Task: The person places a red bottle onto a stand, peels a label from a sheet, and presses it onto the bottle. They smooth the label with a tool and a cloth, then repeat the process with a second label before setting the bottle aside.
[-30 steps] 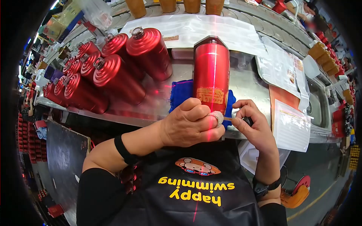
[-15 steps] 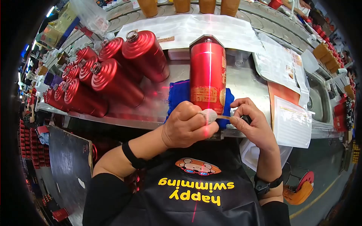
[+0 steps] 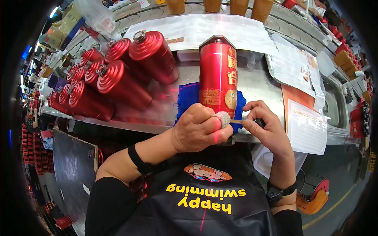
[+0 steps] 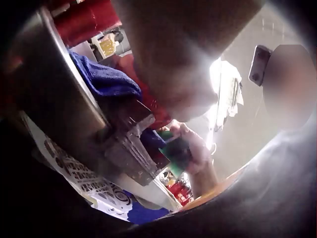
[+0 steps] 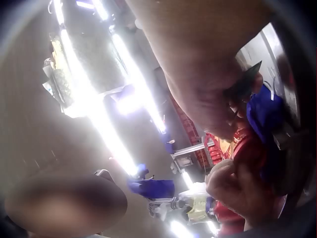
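A red bottle (image 3: 215, 72) with gold lettering lies lengthwise in a dark holder (image 3: 217, 38), its base toward me. My left hand (image 3: 197, 129) is curled against the base end and grips it; one finger wears a whitish knitted cover (image 3: 223, 118). Between thumb and forefinger, my right hand (image 3: 267, 129) pinches a thin tan strip (image 3: 237, 121) that reaches to the covered finger. A dark green, flat piece (image 5: 246, 82) sits within the right hand's fingers. Under the bottle lies a blue cloth (image 3: 188, 100). In the left wrist view, the forearm hides most of the bottle.
Several red bottles (image 3: 151, 59) stand grouped on the left of the metal bench (image 3: 165, 96). White sheets (image 3: 305, 128) lie at the right, before a sink (image 3: 334, 104). Behind runs a conveyor (image 3: 283, 27) carrying brown cups (image 3: 238, 6). A dark board (image 3: 73, 165) stands below left.
The red bottle has turned about its length, bringing gold characters and a round gold emblem into view. The hands stay close to the base. The brown cups have moved right.
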Tool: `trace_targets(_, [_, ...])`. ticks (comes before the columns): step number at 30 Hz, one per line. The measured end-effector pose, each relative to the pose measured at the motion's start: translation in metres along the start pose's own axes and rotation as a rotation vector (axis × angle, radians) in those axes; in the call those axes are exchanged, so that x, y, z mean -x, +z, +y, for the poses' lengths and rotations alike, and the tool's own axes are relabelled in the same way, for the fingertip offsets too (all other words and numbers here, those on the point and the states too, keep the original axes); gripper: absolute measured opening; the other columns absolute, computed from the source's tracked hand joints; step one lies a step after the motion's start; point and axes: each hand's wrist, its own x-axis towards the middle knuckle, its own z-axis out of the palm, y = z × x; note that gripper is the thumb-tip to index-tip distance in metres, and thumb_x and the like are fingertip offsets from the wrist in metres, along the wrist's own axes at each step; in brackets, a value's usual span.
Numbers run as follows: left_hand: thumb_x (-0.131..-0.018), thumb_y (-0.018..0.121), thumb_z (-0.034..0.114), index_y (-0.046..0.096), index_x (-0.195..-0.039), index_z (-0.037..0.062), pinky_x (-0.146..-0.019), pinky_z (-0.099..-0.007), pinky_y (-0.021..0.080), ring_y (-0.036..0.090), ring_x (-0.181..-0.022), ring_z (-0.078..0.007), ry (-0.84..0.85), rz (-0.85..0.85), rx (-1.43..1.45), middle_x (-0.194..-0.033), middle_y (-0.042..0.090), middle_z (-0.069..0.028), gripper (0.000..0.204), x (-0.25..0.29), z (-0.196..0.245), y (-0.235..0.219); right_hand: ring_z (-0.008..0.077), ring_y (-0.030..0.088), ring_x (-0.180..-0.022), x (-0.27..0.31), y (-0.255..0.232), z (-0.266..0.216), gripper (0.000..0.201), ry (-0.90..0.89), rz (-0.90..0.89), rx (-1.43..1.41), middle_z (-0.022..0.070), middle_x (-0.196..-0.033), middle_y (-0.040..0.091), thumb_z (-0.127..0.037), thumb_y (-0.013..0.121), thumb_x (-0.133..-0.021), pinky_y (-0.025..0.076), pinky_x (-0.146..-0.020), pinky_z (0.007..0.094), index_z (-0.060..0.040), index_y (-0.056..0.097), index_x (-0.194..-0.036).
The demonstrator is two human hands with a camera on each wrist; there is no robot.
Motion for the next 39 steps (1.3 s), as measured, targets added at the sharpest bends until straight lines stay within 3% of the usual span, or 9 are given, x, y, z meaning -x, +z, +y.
trace_targets(14, [-0.067,0.075,0.002,0.058,-0.099,0.0131,-0.070,-0.0372,0.048,0.055,-0.083,-0.0268,-0.093,0.130,0.059,-0.103,0.061,-0.0088,0.037,0.025,-0.006,0.004,0.0151,0.054,-0.093,0.000,-0.006,-0.018,0.019,-0.025,-0.016,-0.032,0.0092,-0.109,0.057,-0.017,0.072,-0.087,0.044,-0.073,0.0257,-0.0044,0.059,-0.083])
trace_targets(21, [-0.067,0.074,-0.001,0.057,-0.099,0.0129,-0.073,-0.0386,0.050,0.056,-0.086,-0.0289,-0.215,0.135,0.033,-0.104,0.061,-0.0102,0.039,0.036,-0.001,0.002,0.0158,0.053,-0.094,-0.001,-0.004,-0.006,0.018,0.025,0.003,-0.006,0.0093,-0.107,0.056,-0.016,0.072,-0.087,0.043,-0.080,0.0282,-0.0038,0.059,-0.083])
trace_targets(27, [-0.073,0.073,-0.003,0.052,-0.102,0.0117,-0.067,-0.0395,0.047,0.055,-0.081,-0.0281,-0.131,0.092,0.082,-0.106,0.062,-0.0129,0.038,0.030,0.000,-0.004,0.0155,0.053,-0.094,-0.002,-0.003,-0.008,0.017,0.028,0.008,-0.034,0.0093,-0.107,0.056,-0.015,0.072,-0.086,0.042,-0.082,0.0282,-0.0037,0.059,-0.083])
trace_targets(30, [-0.070,0.070,0.011,0.061,-0.097,0.0127,-0.072,-0.0350,0.048,0.056,-0.087,-0.0233,-0.103,0.132,0.053,-0.111,0.063,-0.0068,0.028,0.033,-0.004,0.001,0.0147,0.052,-0.094,-0.001,-0.008,-0.021,0.017,0.039,-0.001,-0.075,0.0088,-0.107,0.056,-0.015,0.071,-0.086,0.042,-0.082,0.0275,-0.0037,0.059,-0.083])
trace_targets(33, [-0.070,0.070,0.015,0.062,-0.096,0.0159,-0.072,-0.0325,0.047,0.055,-0.088,-0.0211,-0.056,0.090,0.023,-0.113,0.063,-0.0037,0.027,0.026,-0.005,-0.001,0.0140,0.052,-0.094,-0.001,-0.010,-0.019,0.017,0.041,0.009,-0.064,0.0085,-0.107,0.056,-0.015,0.071,-0.087,0.042,-0.081,0.0268,-0.0037,0.059,-0.083])
trace_targets(36, [-0.069,0.070,0.017,0.062,-0.096,0.0187,-0.071,-0.0309,0.046,0.053,-0.087,-0.0185,-0.028,0.051,-0.001,-0.101,0.061,0.0018,0.028,0.012,-0.004,-0.005,0.0136,0.052,-0.094,-0.002,-0.005,-0.004,0.017,0.033,0.019,-0.036,0.0084,-0.107,0.056,-0.015,0.071,-0.087,0.042,-0.081,0.0266,-0.0037,0.059,-0.083])
trace_targets(39, [-0.065,0.074,0.018,0.064,-0.093,0.0195,-0.069,-0.0323,0.047,0.053,-0.088,-0.0194,0.057,0.001,-0.055,-0.109,0.063,-0.0004,0.030,0.006,-0.005,-0.002,0.0137,0.052,-0.094,-0.002,-0.003,-0.001,0.017,0.035,0.010,-0.023,0.0083,-0.107,0.056,-0.015,0.072,-0.087,0.042,-0.081,0.0268,-0.0036,0.059,-0.084])
